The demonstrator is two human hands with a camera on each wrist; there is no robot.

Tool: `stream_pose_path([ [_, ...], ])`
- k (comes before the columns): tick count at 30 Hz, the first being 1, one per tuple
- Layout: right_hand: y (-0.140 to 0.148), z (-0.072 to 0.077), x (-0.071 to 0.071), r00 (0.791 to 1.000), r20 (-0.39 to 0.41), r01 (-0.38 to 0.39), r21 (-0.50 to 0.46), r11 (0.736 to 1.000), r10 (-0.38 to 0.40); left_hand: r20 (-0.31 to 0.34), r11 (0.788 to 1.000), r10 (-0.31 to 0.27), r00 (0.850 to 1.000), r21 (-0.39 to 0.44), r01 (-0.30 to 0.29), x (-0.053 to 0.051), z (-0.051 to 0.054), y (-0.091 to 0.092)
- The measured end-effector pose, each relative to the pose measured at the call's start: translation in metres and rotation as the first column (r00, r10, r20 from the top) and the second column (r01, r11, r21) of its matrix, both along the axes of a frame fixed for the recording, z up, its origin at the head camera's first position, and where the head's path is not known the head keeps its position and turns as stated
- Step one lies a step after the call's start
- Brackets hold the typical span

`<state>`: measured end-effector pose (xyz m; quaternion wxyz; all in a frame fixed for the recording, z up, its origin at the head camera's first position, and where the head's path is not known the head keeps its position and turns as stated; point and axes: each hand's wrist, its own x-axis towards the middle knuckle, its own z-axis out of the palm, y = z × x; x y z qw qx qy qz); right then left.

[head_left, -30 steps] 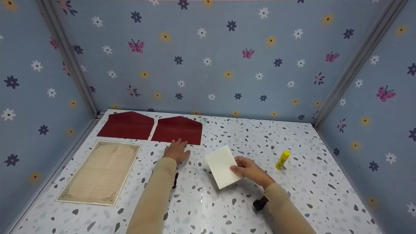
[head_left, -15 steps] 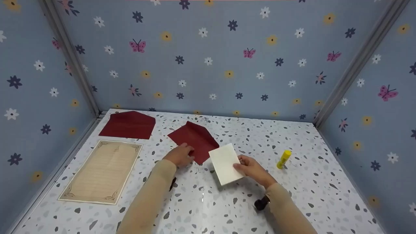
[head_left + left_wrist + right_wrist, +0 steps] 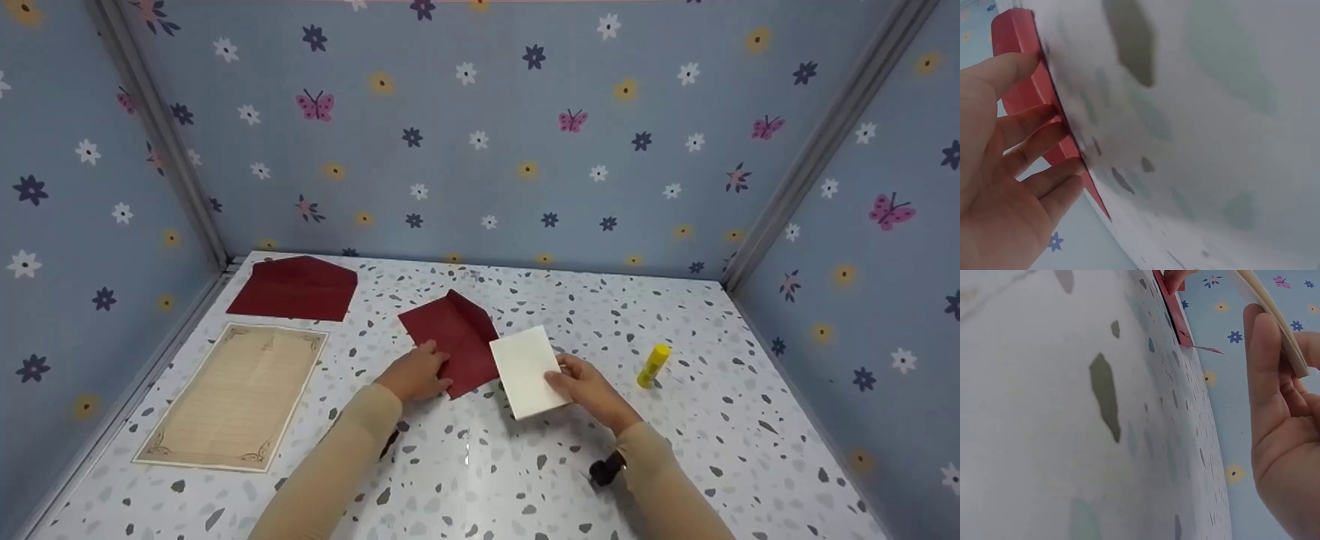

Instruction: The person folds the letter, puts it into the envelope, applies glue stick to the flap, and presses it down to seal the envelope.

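Nearest, a small black device (image 3: 604,470) sits at the right sleeve (image 3: 651,457), above the bare near part of the table (image 3: 465,495). To the left lies a tan bordered sheet (image 3: 240,397), flat and well apart from both hands. The right hand (image 3: 589,388) pinches a folded cream paper (image 3: 527,371) between thumb and fingers, off the table. The left hand (image 3: 415,373) is spread and slightly bent, its fingertips on the left part of a red envelope (image 3: 459,334) lying turned at an angle. The paper hides that envelope's right corner; whether they touch is hard to tell. A yellow glue stick (image 3: 654,365) stands to the right, outside the hands. Farther back, a second red envelope (image 3: 296,290) lies before the flowered wall (image 3: 465,150).
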<state>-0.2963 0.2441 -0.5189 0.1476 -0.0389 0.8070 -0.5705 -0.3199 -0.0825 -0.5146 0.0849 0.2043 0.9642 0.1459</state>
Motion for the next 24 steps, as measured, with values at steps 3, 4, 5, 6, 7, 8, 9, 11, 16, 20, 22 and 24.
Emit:
stream_pose_path([
  [3,0.000,0.001,-0.001,1.000,-0.003,0.018,-0.039,0.999,-0.019,0.032,1.000,0.008,0.999,0.018,-0.008,0.004,-0.002,-0.001],
  [4,0.000,0.000,-0.001,1.000,-0.009,0.018,-0.054,0.998,-0.018,0.051,1.000,0.006,0.999,0.022,-0.008,0.005,-0.001,-0.002],
  [5,0.000,0.000,-0.002,1.000,-0.016,0.018,-0.061,0.998,-0.019,0.067,1.000,0.002,0.998,0.027,-0.004,0.007,-0.001,-0.002],
  [6,0.000,0.000,-0.002,1.000,-0.022,0.017,-0.066,0.998,-0.019,0.085,0.999,0.000,0.996,0.033,-0.002,0.008,0.000,-0.002],
  [7,0.000,0.000,-0.003,1.000,-0.026,0.014,-0.073,0.997,-0.016,0.101,0.999,-0.004,0.995,0.034,0.001,0.010,0.001,-0.002],
  [8,0.000,0.000,-0.003,1.000,-0.030,0.005,-0.088,0.996,-0.007,0.114,0.999,-0.009,0.993,0.034,0.005,0.011,0.001,-0.002],
  [9,0.000,0.000,-0.003,0.999,-0.032,-0.003,-0.099,0.995,-0.001,0.120,0.999,-0.015,0.993,0.038,0.011,0.013,0.002,-0.002],
  [11,0.000,-0.001,-0.003,1.000,-0.028,-0.007,-0.122,0.993,0.004,0.114,0.998,-0.035,0.993,0.049,0.030,0.016,0.002,-0.002],
  [16,0.001,-0.001,-0.002,1.000,-0.015,0.012,-0.151,0.988,-0.015,0.087,0.995,-0.084,0.993,0.053,0.080,0.024,0.000,-0.002],
  [20,0.000,0.001,-0.002,0.999,-0.002,0.040,-0.167,0.985,-0.041,0.103,0.991,-0.129,0.986,0.057,0.124,0.033,-0.001,-0.004],
  [22,0.000,0.002,-0.002,0.999,0.003,0.046,-0.177,0.983,-0.046,0.121,0.987,-0.154,0.981,0.072,0.146,0.039,0.000,-0.005],
  [24,-0.001,0.002,-0.002,0.999,0.003,0.044,-0.190,0.981,-0.044,0.130,0.981,-0.182,0.975,0.086,0.172,0.045,0.000,-0.006],
])
